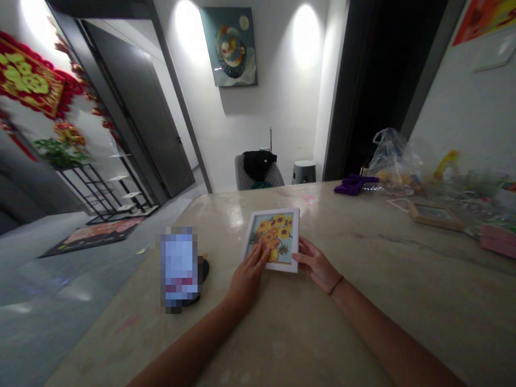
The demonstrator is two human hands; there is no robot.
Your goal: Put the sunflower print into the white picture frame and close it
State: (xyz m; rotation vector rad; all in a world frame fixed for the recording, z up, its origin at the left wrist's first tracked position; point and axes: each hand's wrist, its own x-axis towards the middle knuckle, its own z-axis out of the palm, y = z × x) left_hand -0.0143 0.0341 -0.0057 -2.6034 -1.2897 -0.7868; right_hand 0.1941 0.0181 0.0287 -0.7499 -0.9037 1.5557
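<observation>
A small white-framed sunflower picture [274, 239] lies on the beige marble-look table [355, 301], showing yellow blooms in a vase on pale blue. My left hand [249, 271] holds its lower left corner, with the fingers lying over the picture's face. From the other side, my right hand [316, 263] grips the lower right edge with its fingertips. A dark band circles the right wrist. The frame's bottom corner area is partly hidden by my fingers.
Left of my hands, a pixelated rectangular object [178, 269] lies on a black item [202, 273]. At the far right stand a purple cloth [353, 184], a plastic bag [395, 161] and a wooden frame [435, 216]. The table's left edge [121, 293] drops to the floor.
</observation>
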